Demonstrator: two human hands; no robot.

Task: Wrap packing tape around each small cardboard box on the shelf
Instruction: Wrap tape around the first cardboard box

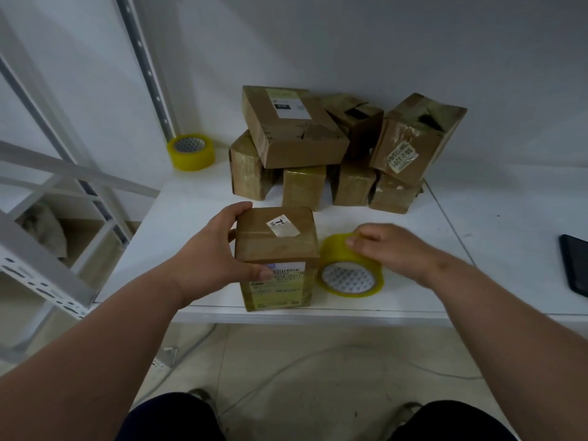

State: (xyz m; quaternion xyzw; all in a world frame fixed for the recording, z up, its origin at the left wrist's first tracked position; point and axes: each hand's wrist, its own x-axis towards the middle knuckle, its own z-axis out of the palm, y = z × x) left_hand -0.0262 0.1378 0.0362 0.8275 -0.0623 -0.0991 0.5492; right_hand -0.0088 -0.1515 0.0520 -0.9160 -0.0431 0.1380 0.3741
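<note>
A small cardboard box (277, 246) with white labels stands upright near the front edge of the white shelf (413, 300). My left hand (216, 249) grips its left side, fingers over the top edge and thumb on the front label. Right beside the box a yellow roll of packing tape (348, 268) leans on the shelf. My right hand (394, 246) holds the roll from above, fingers curled over its top rim. Behind them lies a pile of several small cardboard boxes (334, 148), some shiny with tape.
A second yellow tape roll (191, 151) sits at the back left by a metal upright (149, 68). A dark phone (577, 265) lies at the right edge. Grey shelving frames (47, 275) stand to the left. Cables run across the floor below.
</note>
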